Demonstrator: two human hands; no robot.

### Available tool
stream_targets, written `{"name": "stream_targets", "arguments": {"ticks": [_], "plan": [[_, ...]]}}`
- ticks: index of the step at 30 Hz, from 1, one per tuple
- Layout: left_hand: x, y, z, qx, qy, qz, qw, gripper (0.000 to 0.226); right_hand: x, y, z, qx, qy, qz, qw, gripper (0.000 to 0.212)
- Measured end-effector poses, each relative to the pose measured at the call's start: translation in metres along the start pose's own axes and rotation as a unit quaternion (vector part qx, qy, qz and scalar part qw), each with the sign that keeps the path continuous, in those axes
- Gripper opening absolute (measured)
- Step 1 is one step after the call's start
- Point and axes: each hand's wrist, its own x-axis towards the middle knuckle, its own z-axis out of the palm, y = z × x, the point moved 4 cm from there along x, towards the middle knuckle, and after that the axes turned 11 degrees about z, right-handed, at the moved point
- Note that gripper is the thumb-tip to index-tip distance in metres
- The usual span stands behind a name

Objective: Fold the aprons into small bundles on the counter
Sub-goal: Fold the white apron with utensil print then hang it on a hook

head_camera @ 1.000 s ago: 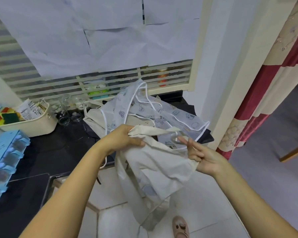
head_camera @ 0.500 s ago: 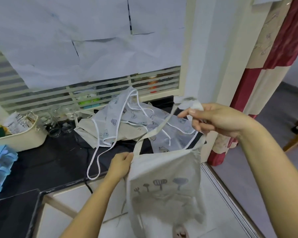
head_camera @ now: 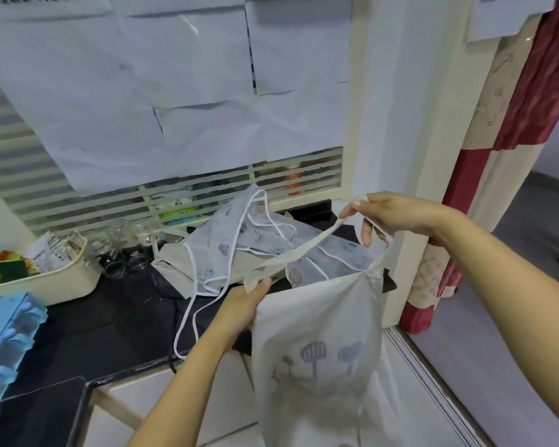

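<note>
Apron hangs lower centre, long axis vertical; our left hand grips its top corner, our right hand pinches the strap higher up.

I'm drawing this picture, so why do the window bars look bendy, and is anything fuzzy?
Head view: the wide-angle lens slants and bows the white window slats toward the left edge. Head view: light is soft and even, without hard shadows. Head view: the cream cloth apron with grey tree prints turns fuzzy near the bottom edge.
</note>
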Motion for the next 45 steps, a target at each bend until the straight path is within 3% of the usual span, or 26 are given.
{"name": "stream_targets", "arguments": {"ticks": [3,7,10,15,21,28,32,35,38,41,45], "plan": [[0.018,0.027,-0.015,0.036,0.085,0.079,0.993,0.024,0.020,-0.007,-0.014,0.033,0.060,-0.020,0.997,0.039],[0.056,0.060,-0.031,0.160,0.139,0.182,0.960,0.040,0.057,-0.028,-0.036,0.141,0.278,-0.063,0.948,0.039],[0.091,0.085,-0.040,0.174,0.179,0.215,0.944,0.045,0.096,-0.046,-0.050,0.158,0.313,-0.095,0.932,0.038],[0.168,0.106,-0.057,0.209,0.190,0.232,0.931,0.044,0.176,-0.064,-0.075,0.118,0.268,-0.132,0.947,0.036],[0.287,0.148,-0.085,0.281,0.234,0.273,0.890,0.041,0.294,-0.112,-0.122,0.114,0.240,-0.164,0.950,0.035],[0.409,0.071,-0.103,0.343,0.209,0.143,0.904,0.045,0.434,-0.095,-0.083,0.007,0.114,-0.082,0.990,0.040],[0.440,0.004,-0.104,0.352,0.186,0.060,0.915,0.047,0.478,-0.048,-0.041,-0.057,0.096,0.006,0.994,0.048],[0.451,-0.029,-0.101,0.342,0.181,0.011,0.922,0.045,0.480,-0.012,-0.004,-0.120,0.045,0.100,0.987,0.048],[0.453,-0.051,-0.101,0.325,0.206,-0.016,0.923,0.043,0.454,0.018,0.046,-0.144,-0.092,0.189,0.967,0.044],[0.452,-0.059,-0.106,0.296,0.245,-0.007,0.923,0.039,0.411,0.043,0.095,-0.135,-0.198,0.261,0.935,0.058],[0.450,-0.061,-0.114,0.268,0.272,-0.002,0.924,0.040,0.376,0.056,0.130,-0.259,-0.146,0.206,0.932,0.043]]}}
